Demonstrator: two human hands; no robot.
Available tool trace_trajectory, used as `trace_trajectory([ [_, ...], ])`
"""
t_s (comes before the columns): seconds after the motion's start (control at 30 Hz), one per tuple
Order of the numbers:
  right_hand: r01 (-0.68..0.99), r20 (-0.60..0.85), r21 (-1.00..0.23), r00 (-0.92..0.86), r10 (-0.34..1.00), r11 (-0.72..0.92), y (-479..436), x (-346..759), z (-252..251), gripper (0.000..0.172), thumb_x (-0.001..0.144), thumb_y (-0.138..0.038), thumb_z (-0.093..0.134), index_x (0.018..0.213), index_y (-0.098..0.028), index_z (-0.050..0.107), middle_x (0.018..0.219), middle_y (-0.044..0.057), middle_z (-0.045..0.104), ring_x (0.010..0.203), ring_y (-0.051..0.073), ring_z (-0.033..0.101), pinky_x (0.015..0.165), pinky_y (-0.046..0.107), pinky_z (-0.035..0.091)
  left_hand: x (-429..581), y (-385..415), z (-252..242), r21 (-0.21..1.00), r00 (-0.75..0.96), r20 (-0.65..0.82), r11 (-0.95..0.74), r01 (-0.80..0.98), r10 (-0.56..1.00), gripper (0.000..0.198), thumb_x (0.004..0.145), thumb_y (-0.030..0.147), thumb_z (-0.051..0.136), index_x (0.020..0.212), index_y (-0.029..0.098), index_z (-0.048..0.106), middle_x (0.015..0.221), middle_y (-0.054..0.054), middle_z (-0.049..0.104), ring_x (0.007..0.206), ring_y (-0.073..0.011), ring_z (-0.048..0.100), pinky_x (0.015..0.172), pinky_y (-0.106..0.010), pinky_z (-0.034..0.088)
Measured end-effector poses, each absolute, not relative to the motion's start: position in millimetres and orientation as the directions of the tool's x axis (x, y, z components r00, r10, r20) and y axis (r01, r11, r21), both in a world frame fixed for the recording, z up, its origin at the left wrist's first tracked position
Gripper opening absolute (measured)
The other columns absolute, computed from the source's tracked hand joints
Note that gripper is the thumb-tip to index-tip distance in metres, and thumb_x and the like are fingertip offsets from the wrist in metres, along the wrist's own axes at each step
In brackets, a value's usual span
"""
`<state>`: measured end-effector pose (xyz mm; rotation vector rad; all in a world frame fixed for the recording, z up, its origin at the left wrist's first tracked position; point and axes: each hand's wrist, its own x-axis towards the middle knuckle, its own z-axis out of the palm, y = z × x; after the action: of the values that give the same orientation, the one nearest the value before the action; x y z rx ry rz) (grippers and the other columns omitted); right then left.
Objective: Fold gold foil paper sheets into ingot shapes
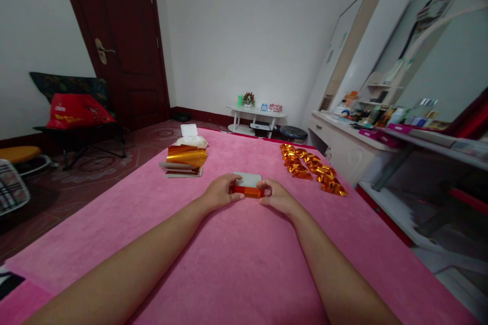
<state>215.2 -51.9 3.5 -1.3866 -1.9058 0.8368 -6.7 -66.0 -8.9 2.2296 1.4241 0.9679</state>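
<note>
Left hand [224, 191] and right hand [279, 197] each found pinching one end of the foil [251, 192], over the cloth [244, 259], pale block [249, 180] at its twelve o'clock, stack [186, 158] at ten, twists [295, 158] at two; foil judged light, slippery, easily creased, best held by both ends.

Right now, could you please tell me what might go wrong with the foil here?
The orange foil, gripped near its ends by the left hand and right hand, might crease or slip. Some crumpled gold foil pieces lie near the right edge of the pink cloth, so a bump could knock them off. The unevenly stacked foil sheets might slide.
</note>
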Motion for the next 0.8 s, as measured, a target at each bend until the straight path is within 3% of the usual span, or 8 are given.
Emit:
trace_trajectory([
  [0.1,0.564,0.152,-0.784,-0.234,0.96,0.261,-48.0,215.6,-1.9,0.018,0.067,-0.023,0.062,0.083,-0.015,0.066,0.071,-0.001,0.065,0.064,0.013,0.059,0.059,0.023,0.044,-7.4,-62.3,-12.6,0.629,0.223,0.364,-0.415,0.658,0.904,0.053,0.073,0.031,0.065,0.123,0.017,0.051,0.096,-0.005,0.064,0.078,-0.0153,0.06,0.074,-0.027,0.047],
  [0.27,0.641,0.23,-0.724,-0.125,0.965,0.255,-46.2,216.3,-8.5,0.018,0.066,-0.02,0.063,0.083,-0.017,0.063,0.079,0.0,0.065,0.068,0.014,0.06,0.063,0.024,0.044,-6.6,-61.7,-8.5,0.616,0.182,0.408,-0.417,0.668,0.895,0.052,0.067,0.018,0.069,0.118,0.019,0.055,0.098,-0.005,0.06,0.082,-0.0156,0.057,0.076,-0.028,0.047],
  [0.4,0.704,0.267,-0.652,-0.137,0.954,0.283,-51.6,213.4,-5.3,0.013,0.066,-0.016,0.063,0.078,-0.021,0.065,0.083,-0.001,0.061,0.07,0.013,0.056,0.065,0.024,0.042,-3.8,-67.7,3.0,0.425,0.351,0.486,-0.568,0.705,0.8,0.016,0.072,0.014,0.062,0.084,0.02,0.071,0.102,-0.007,0.059,0.098,-0.0205,0.053,0.087,-0.031,0.042],
  [0.5,0.72,0.259,-0.608,-0.22,0.94,0.336,-56.6,212.0,2.6,0.013,0.07,-0.016,0.061,0.077,-0.022,0.069,0.082,-0.001,0.058,0.071,0.012,0.054,0.065,0.023,0.04,-1.8,-74.0,9.3,0.342,0.485,0.444,-0.643,0.685,0.753,0.019,0.078,0.016,0.055,0.083,0.022,0.072,0.091,-0.005,0.063,0.089,-0.0186,0.056,0.081,-0.029,0.042],
  [0.63,0.7,0.222,-0.578,-0.361,0.906,0.42,-60.3,213.4,14.2,0.025,0.062,-0.019,0.069,0.087,-0.024,0.071,0.085,-0.002,0.057,0.074,0.013,0.052,0.067,0.022,0.04,-1.9,-77.9,10.2,0.412,0.471,0.421,-0.626,0.662,0.775,0.023,0.072,0.022,0.06,0.093,0.02,0.07,0.088,-0.005,0.064,0.08,-0.0183,0.058,0.073,-0.027,0.044],
  [0.8,0.676,0.244,-0.574,-0.397,0.885,0.462,-62.7,213.7,15.8,0.031,0.061,-0.005,0.057,0.083,-0.023,0.07,0.082,-0.001,0.056,0.072,0.012,0.051,0.065,0.021,0.037,-2.9,-71.1,4.2,0.539,0.407,0.413,-0.579,0.612,0.815,0.042,0.057,0.005,0.055,0.094,0.018,0.07,0.088,-0.004,0.066,0.084,-0.0194,0.058,0.079,-0.028,0.045],
])
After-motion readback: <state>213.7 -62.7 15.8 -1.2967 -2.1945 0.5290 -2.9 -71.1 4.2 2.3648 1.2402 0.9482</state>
